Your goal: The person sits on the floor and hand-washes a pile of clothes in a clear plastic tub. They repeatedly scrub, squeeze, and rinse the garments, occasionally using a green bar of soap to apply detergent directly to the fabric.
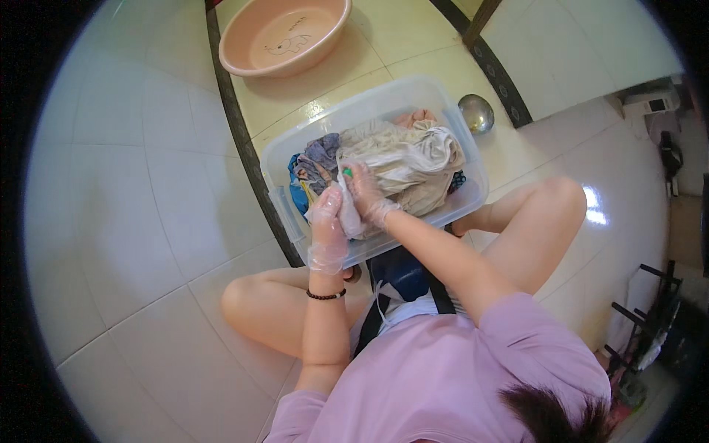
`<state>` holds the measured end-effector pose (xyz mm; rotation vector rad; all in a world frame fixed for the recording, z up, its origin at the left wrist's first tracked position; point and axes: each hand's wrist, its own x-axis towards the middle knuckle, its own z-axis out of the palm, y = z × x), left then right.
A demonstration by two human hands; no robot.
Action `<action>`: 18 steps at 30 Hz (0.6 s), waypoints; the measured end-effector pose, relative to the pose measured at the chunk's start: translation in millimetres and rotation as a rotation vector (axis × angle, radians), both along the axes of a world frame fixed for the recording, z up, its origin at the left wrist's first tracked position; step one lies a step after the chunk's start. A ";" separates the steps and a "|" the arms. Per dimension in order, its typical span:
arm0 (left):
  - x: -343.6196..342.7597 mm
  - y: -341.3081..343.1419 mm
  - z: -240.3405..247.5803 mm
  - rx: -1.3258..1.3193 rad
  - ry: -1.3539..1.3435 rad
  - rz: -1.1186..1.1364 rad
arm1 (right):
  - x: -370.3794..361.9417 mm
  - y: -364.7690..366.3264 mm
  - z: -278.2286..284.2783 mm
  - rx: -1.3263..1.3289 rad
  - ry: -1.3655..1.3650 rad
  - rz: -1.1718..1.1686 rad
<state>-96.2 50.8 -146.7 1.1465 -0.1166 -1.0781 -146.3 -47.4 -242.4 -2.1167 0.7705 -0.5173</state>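
Observation:
Both of my hands wear clear plastic gloves and work over a translucent plastic tub full of crumpled clothes. My left hand is closed on a piece of white cloth at the tub's near side. Right beside it, my right hand presses against the same cloth, its fingers curled round a small green thing whose kind is mostly hidden. Beyond my hands lies a heap of off-white clothes. Greyish-purple cloth and blue cloth fill the tub's left end.
A pink plastic basin with an animal drawing stands on the floor beyond the tub. A round metal bowl sits by the tub's far right corner. Tiled wall rises on the left. A black rack stands at the right.

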 end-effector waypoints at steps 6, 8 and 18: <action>-10.9 -7.9 40.1 0.026 -0.198 -0.038 | -19.4 -41.7 -41.9 0.108 0.264 -0.172; -4.3 -5.3 46.5 -0.031 0.226 0.097 | -12.6 -37.9 -20.5 0.497 0.049 -0.269; 6.4 1.9 51.3 -0.009 0.068 0.121 | 23.0 11.1 21.0 0.427 -0.358 0.093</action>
